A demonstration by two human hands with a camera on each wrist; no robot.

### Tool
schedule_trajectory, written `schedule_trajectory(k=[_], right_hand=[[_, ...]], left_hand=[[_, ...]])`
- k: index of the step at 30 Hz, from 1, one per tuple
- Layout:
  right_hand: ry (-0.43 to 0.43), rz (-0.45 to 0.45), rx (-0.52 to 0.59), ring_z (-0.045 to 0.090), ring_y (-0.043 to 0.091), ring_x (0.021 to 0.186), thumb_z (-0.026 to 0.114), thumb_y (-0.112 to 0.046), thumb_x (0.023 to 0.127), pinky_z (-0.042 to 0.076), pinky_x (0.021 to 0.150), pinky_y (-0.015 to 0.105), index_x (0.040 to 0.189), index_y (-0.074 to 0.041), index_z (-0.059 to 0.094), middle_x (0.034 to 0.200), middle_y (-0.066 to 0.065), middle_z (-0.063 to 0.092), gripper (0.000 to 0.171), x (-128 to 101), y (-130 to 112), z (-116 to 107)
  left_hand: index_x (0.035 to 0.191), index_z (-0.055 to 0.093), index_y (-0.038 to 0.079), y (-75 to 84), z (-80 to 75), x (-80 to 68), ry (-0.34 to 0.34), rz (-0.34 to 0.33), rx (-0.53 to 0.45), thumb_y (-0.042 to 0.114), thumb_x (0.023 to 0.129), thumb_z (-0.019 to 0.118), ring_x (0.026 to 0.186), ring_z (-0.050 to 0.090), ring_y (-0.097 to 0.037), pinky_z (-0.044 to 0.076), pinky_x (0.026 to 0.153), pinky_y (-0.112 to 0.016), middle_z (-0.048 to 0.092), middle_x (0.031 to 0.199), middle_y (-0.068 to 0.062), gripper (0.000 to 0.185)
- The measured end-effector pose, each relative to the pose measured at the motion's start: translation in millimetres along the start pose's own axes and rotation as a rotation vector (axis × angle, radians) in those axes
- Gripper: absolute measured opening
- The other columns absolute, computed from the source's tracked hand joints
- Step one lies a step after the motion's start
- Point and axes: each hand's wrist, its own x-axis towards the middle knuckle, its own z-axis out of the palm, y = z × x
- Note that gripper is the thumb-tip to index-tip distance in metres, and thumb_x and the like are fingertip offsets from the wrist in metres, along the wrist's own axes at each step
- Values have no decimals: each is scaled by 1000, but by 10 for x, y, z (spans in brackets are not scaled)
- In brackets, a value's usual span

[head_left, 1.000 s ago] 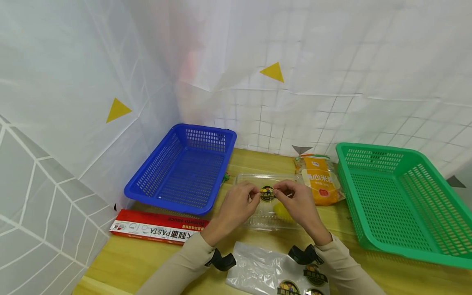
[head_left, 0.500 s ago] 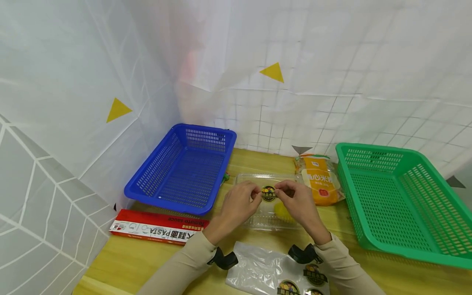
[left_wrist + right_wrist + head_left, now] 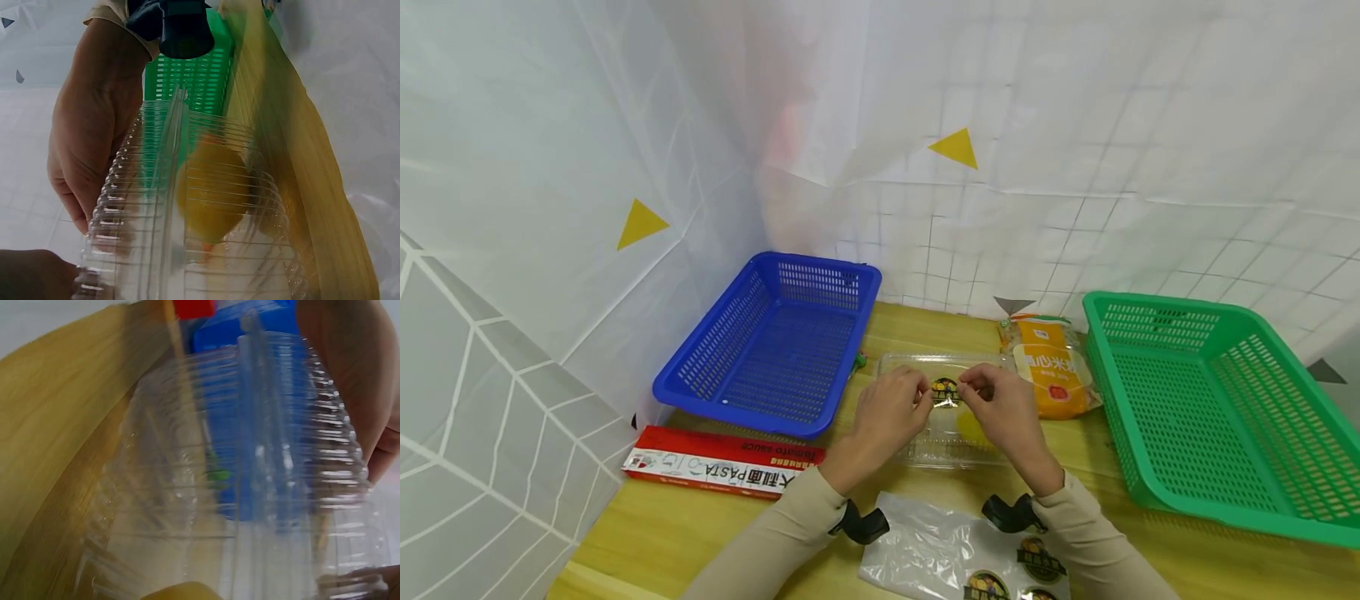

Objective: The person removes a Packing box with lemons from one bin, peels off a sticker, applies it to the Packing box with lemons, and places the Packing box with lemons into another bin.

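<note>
Nearest a person in beige sleeves, a clear plastic sheet bearing more round black-and-gold labels lies on a wooden table, at 6 o'clock from a clear ridged container. A red-and-white pasta box lies at 8 o'clock. Over the container, the left hand at 9 o'clock and the right hand at 3 o'clock pinch opposite edges of a single round label, thumb and forefinger together on each side; whether the label touches the lid cannot be told. A yellow rounded item rests inside the container, toward 4 o'clock. Beyond, a green basket stands at 3 o'clock, an orange food packet lies just beside it at 2 o'clock and a blue basket sits at 10 o'clock. White sheeting hangs at 12 o'clock.
</note>
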Motion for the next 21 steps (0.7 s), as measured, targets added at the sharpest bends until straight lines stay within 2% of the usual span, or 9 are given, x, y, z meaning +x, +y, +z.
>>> schedule_trajectory(k=[6,10,14,17,21], right_hand=[[13,-24,-73,58,16,61,80,-3,90,47,63,37,93,-3,74,75,2,69,7,15,-24,36],[-7,-35,-76,56,15,60,80,-1,90,47,60,35,93,-3,73,74,1,66,8,-4,-19,59],[-13,-95,-116,50,17,62,81,0,88,45,57,34,93,-3,74,72,1,58,10,-23,-6,85],[-20,-158,-172,48,19,66,81,0,88,42,58,36,96,-5,77,74,2,55,10,-37,-11,92],[-23,-214,-224,46,19,67,80,-2,89,41,57,35,100,-6,80,76,4,54,12,-68,-17,89]], left_hand=[[82,66,15,19,14,-5,-5,-12,53,20,92,77,66,57,-14,45,50,-28,59,81,4,16],[95,71,12,23,24,-17,-18,-18,62,22,93,79,74,64,-19,52,56,-32,68,95,-1,13],[115,75,14,13,34,-34,-12,48,113,22,95,77,74,65,-20,53,55,-34,67,97,-4,22],[117,78,18,6,40,-49,1,112,152,20,95,74,68,60,-18,49,51,-32,60,89,-3,22],[112,81,19,8,34,-64,5,146,155,19,95,74,67,58,-17,48,50,-32,55,87,-3,18]])
